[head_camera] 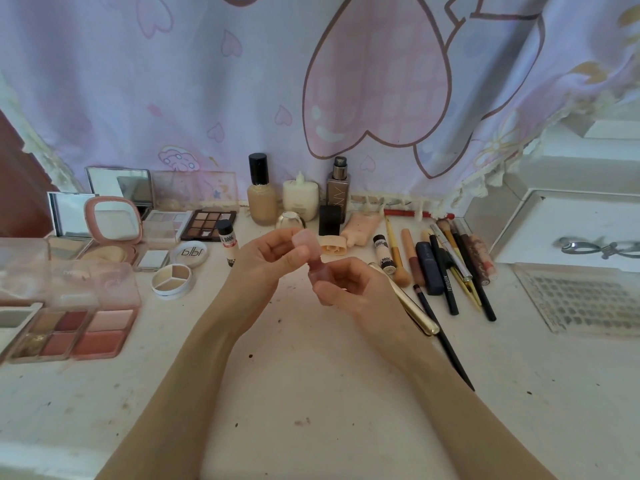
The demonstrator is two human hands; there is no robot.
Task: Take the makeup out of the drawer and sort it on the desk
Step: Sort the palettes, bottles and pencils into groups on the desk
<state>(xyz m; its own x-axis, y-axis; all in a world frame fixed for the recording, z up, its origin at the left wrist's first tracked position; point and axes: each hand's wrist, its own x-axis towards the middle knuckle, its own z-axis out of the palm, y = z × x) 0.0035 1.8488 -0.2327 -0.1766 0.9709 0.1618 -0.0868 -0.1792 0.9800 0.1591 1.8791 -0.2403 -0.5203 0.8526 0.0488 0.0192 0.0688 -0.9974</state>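
The white desk (311,393) is carrying makeup in groups below a lilac curtain (173,81). At the left edge, open palettes (72,332) and compacts (112,225) are lying together. Along the back, bottles (262,199) are standing upright. To the right, pencils and brushes (450,268) are lying side by side, just beside a white drawer unit (571,230).

Both hands are hovering above the desk centre, holding one small pink container (317,268) between them. The left hand (266,261) is curling its fingers and pinching the container's upper part, seemingly a cap (304,242). The right hand (349,285) is gripping the lower body, fingers curled round it. Whether cap and body are joined or apart cannot be told. A gold tube (412,306) is lying on the desk beneath the right hand.
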